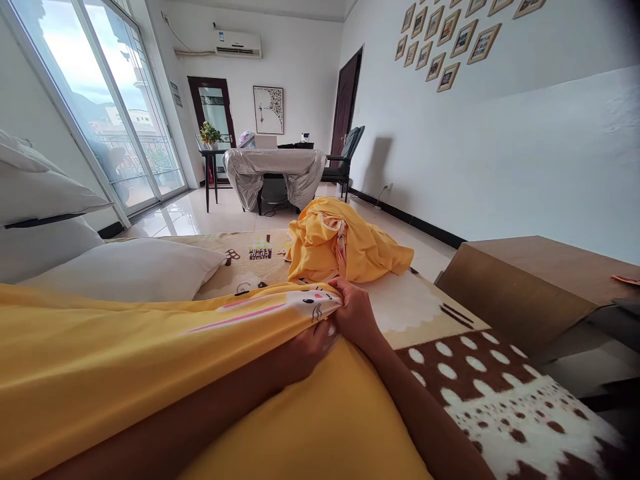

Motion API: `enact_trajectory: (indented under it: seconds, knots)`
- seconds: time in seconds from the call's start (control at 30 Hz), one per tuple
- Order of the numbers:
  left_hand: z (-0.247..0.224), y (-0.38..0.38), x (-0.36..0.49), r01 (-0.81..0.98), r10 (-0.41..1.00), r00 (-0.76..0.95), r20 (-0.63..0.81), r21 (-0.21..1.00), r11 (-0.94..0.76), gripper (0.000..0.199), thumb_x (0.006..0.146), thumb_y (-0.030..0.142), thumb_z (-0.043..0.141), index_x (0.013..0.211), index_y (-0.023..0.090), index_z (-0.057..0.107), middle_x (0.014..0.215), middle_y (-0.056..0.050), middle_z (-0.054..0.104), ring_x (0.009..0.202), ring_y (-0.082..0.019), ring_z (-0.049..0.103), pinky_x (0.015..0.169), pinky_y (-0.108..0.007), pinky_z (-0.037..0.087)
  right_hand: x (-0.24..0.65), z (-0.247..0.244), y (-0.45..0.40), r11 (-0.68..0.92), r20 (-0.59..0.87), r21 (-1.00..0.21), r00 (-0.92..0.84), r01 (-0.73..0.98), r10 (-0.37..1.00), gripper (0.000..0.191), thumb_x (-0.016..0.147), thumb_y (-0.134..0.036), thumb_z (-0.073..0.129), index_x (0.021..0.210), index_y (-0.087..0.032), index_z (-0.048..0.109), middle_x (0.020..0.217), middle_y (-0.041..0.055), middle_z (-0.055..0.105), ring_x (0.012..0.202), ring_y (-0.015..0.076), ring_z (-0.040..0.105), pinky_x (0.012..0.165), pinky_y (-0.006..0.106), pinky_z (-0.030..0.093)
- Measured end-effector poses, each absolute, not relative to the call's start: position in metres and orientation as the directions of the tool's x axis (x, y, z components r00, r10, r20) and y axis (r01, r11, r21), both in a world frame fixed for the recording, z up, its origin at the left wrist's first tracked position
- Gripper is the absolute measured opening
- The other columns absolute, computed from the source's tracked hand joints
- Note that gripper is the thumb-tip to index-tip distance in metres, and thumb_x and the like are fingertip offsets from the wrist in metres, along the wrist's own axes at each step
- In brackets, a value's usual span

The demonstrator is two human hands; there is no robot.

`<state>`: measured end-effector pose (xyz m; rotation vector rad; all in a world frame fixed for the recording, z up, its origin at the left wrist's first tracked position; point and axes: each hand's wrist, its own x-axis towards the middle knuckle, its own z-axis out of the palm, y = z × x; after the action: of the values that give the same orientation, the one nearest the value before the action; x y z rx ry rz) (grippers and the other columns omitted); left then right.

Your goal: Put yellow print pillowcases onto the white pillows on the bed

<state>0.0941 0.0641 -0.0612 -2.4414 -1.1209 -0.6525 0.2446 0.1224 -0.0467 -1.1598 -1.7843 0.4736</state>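
Your right hand (pixel 356 310) has its fingers closed on the corner of the yellow cover (pixel 150 360) lying across the near bed (pixel 450 313). Your left hand (pixel 307 350) sits inside the fabric, apparently pinching that corner too. Loosen either grip and the corner may slide back, bunching like the far yellow heap (pixel 345 247).
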Motion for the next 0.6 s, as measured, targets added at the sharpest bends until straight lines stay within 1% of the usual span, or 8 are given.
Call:
enact_trajectory:
  seconds: [0.1, 0.17, 0.23, 0.3, 0.4, 0.47, 0.53, 0.6]
  knots:
    - [-0.059, 0.062, 0.093, 0.801, 0.594, 0.578, 0.56, -0.25, -0.544, 0.041, 0.09, 0.01, 0.031, 0.127, 0.015, 0.048, 0.115, -0.014, 0.063, 0.106, -0.024, 0.059, 0.099, -0.039, 0.04, 0.245, -0.044, 0.119, 0.473, 0.483, -0.726, -0.119, 0.5, 0.867, 0.029, 0.059, -0.017, 0.05, 0.085, -0.017, 0.064, 0.076, 0.003, 0.07, 0.069, 0.0184, 0.062, 0.065, 0.025, 0.044]
    - [-0.058, 0.065, 0.091, 0.787, 0.608, 0.596, 0.525, -0.23, -0.573, 0.039, 0.09, 0.012, 0.034, 0.126, 0.015, 0.047, 0.119, -0.014, 0.062, 0.11, -0.024, 0.058, 0.099, -0.04, 0.041, 0.245, -0.043, 0.117, 0.461, 0.463, -0.734, -0.129, 0.499, 0.877, 0.029, 0.059, -0.017, 0.051, 0.085, -0.017, 0.064, 0.077, 0.0029, 0.07, 0.069, 0.0182, 0.061, 0.064, 0.025, 0.044]
    - [-0.057, 0.07, 0.089, 0.756, 0.625, 0.627, 0.466, -0.168, -0.633, 0.035, 0.088, 0.015, 0.039, 0.123, 0.015, 0.047, 0.123, -0.014, 0.059, 0.114, -0.024, 0.055, 0.099, -0.04, 0.042, 0.245, -0.041, 0.116, 0.45, 0.439, -0.735, -0.151, 0.507, 0.886, 0.026, 0.06, -0.016, 0.051, 0.084, -0.017, 0.064, 0.076, 0.0025, 0.07, 0.07, 0.0181, 0.061, 0.064, 0.024, 0.043]
    - [-0.055, 0.071, 0.088, 0.717, 0.627, 0.662, 0.411, -0.101, -0.69, 0.033, 0.085, 0.014, 0.042, 0.117, 0.016, 0.049, 0.122, -0.013, 0.06, 0.114, -0.022, 0.056, 0.099, -0.036, 0.044, 0.244, -0.04, 0.115, 0.443, 0.427, -0.727, -0.16, 0.525, 0.89, 0.025, 0.062, -0.016, 0.051, 0.083, -0.017, 0.063, 0.077, 0.0027, 0.07, 0.071, 0.0183, 0.062, 0.064, 0.025, 0.043]
    - [-0.048, 0.066, 0.089, 0.707, 0.639, 0.667, 0.383, -0.056, -0.705, 0.031, 0.082, 0.007, 0.04, 0.108, 0.017, 0.053, 0.107, -0.01, 0.066, 0.1, -0.019, 0.063, 0.095, -0.032, 0.046, 0.244, -0.038, 0.112, 0.45, 0.425, -0.721, -0.177, 0.526, 0.888, 0.023, 0.064, -0.017, 0.052, 0.084, -0.017, 0.063, 0.08, 0.0033, 0.071, 0.072, 0.0182, 0.062, 0.065, 0.025, 0.043]
    - [-0.039, 0.061, 0.09, 0.715, 0.652, 0.652, 0.386, -0.026, -0.699, 0.031, 0.082, 0.005, 0.038, 0.105, 0.018, 0.054, 0.104, -0.01, 0.067, 0.093, -0.018, 0.064, 0.092, -0.031, 0.047, 0.244, -0.038, 0.11, 0.459, 0.432, -0.72, -0.182, 0.52, 0.883, 0.021, 0.064, -0.018, 0.053, 0.083, -0.018, 0.063, 0.081, 0.0033, 0.071, 0.072, 0.0182, 0.063, 0.065, 0.025, 0.044]
    - [-0.03, 0.059, 0.091, 0.697, 0.665, 0.641, 0.383, 0.072, -0.713, 0.028, 0.082, 0.008, 0.041, 0.105, 0.018, 0.055, 0.109, -0.01, 0.066, 0.095, -0.019, 0.063, 0.091, -0.032, 0.047, 0.244, -0.038, 0.11, 0.464, 0.456, -0.717, -0.154, 0.52, 0.877, 0.022, 0.063, -0.018, 0.054, 0.083, -0.018, 0.063, 0.079, 0.003, 0.071, 0.07, 0.0183, 0.063, 0.063, 0.024, 0.044]
    - [-0.025, 0.063, 0.091, 0.688, 0.714, 0.606, 0.35, 0.219, -0.692, 0.021, 0.083, 0.011, 0.044, 0.095, 0.018, 0.059, 0.105, -0.009, 0.068, 0.095, -0.019, 0.063, 0.088, -0.031, 0.049, 0.244, -0.04, 0.111, 0.469, 0.489, -0.711, -0.111, 0.523, 0.865, 0.024, 0.061, -0.018, 0.055, 0.084, -0.019, 0.062, 0.076, 0.0028, 0.071, 0.068, 0.0182, 0.063, 0.061, 0.024, 0.044]
